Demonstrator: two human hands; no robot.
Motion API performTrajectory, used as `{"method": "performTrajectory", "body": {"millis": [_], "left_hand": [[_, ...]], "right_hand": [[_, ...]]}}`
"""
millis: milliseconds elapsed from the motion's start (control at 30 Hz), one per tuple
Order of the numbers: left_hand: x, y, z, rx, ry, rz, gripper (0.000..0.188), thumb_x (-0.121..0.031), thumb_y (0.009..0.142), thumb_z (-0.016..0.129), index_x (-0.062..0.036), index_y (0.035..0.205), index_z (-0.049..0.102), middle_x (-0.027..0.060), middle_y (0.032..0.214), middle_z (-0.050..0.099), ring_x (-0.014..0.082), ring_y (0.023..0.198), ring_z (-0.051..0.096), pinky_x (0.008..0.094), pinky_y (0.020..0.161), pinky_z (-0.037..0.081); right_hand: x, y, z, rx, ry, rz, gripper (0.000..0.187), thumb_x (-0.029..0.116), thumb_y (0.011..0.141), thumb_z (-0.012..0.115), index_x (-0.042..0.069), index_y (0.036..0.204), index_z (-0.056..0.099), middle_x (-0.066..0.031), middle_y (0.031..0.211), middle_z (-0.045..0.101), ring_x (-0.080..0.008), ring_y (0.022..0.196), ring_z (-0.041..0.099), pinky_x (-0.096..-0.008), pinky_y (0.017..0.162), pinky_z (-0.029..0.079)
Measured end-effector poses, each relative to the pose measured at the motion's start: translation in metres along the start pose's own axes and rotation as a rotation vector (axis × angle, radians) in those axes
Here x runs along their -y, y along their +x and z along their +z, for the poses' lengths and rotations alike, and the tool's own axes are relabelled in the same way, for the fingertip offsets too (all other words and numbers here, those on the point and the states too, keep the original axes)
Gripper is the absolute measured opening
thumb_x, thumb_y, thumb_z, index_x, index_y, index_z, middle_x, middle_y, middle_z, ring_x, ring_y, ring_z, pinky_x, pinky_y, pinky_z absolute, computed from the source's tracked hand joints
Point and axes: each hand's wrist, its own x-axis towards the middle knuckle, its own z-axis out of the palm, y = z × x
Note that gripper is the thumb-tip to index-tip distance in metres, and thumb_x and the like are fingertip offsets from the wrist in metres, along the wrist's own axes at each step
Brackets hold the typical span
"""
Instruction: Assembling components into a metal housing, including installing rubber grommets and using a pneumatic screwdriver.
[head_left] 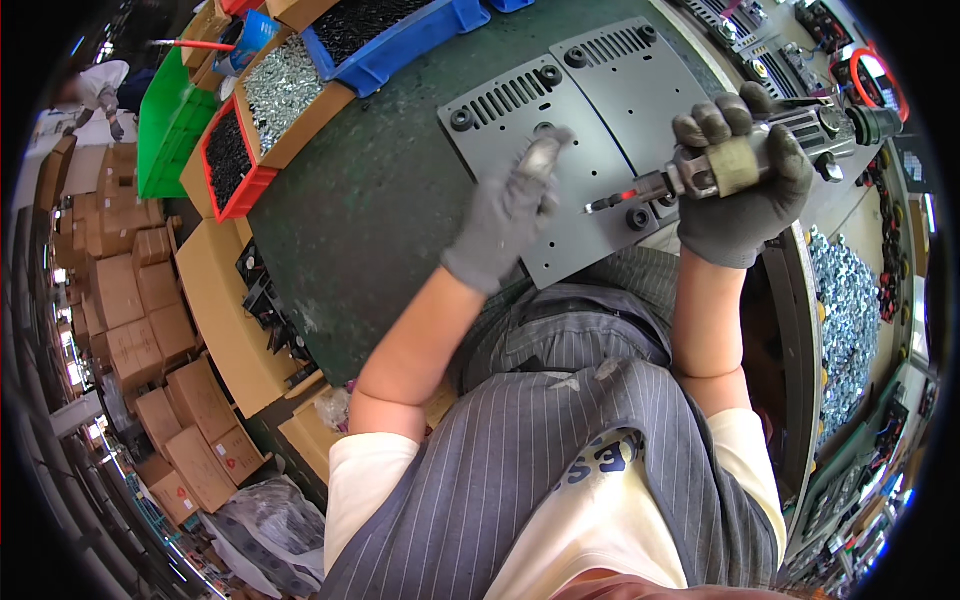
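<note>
My right hand [745, 200], in a grey glove, is wrapped round a pneumatic screwdriver [800, 125]. Its bit points left, above the near right part of a grey metal plate [590, 215]. My left hand [510, 215], also gloved, is over that plate's left side, with its fingers near a black round foot [545, 130]. Motion smears those fingers, so I cannot make out whether they hold anything. A second grey plate [650, 90] lies alongside on the right. Both plates have rows of slots, small holes and black round feet at corners.
The plates lie on a dark green work surface [350, 200]. At the far left stand a red bin of black parts [232, 165], a carton of silvery screws [285, 95] and a blue bin [400, 45]. Silvery hardware [845, 320] is heaped at right. Stacked cartons [125, 270] stand left.
</note>
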Motion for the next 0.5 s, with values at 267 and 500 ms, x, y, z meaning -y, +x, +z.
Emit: {"method": "performTrajectory", "body": {"millis": [267,500], "left_hand": [[0.010,0.046,-0.034,-0.153,1.133,0.319,0.037,-0.030,0.077,0.069,-0.0130,0.109,0.063,0.0053,0.083,0.065,0.0174,0.070,0.060,0.0292,0.067,0.049],[0.011,-0.045,-0.032,-0.178,0.914,0.183,0.030,-0.016,0.074,0.072,-0.0076,0.102,0.067,0.0048,0.084,0.066,0.0077,0.067,0.054,0.0234,0.063,0.046]], "right_hand": [[0.000,-0.014,0.007,0.053,-0.121,0.029,0.045,0.026,0.077,0.055,0.003,0.115,0.048,-0.0075,0.085,0.053,-0.0218,0.077,0.050,-0.0371,0.075,0.040],[-0.007,-0.041,0.021,0.261,-0.225,0.145,0.039,0.005,0.076,0.053,0.001,0.114,0.047,-0.0131,0.081,0.058,-0.0225,0.069,0.057,-0.0356,0.062,0.050]]}}
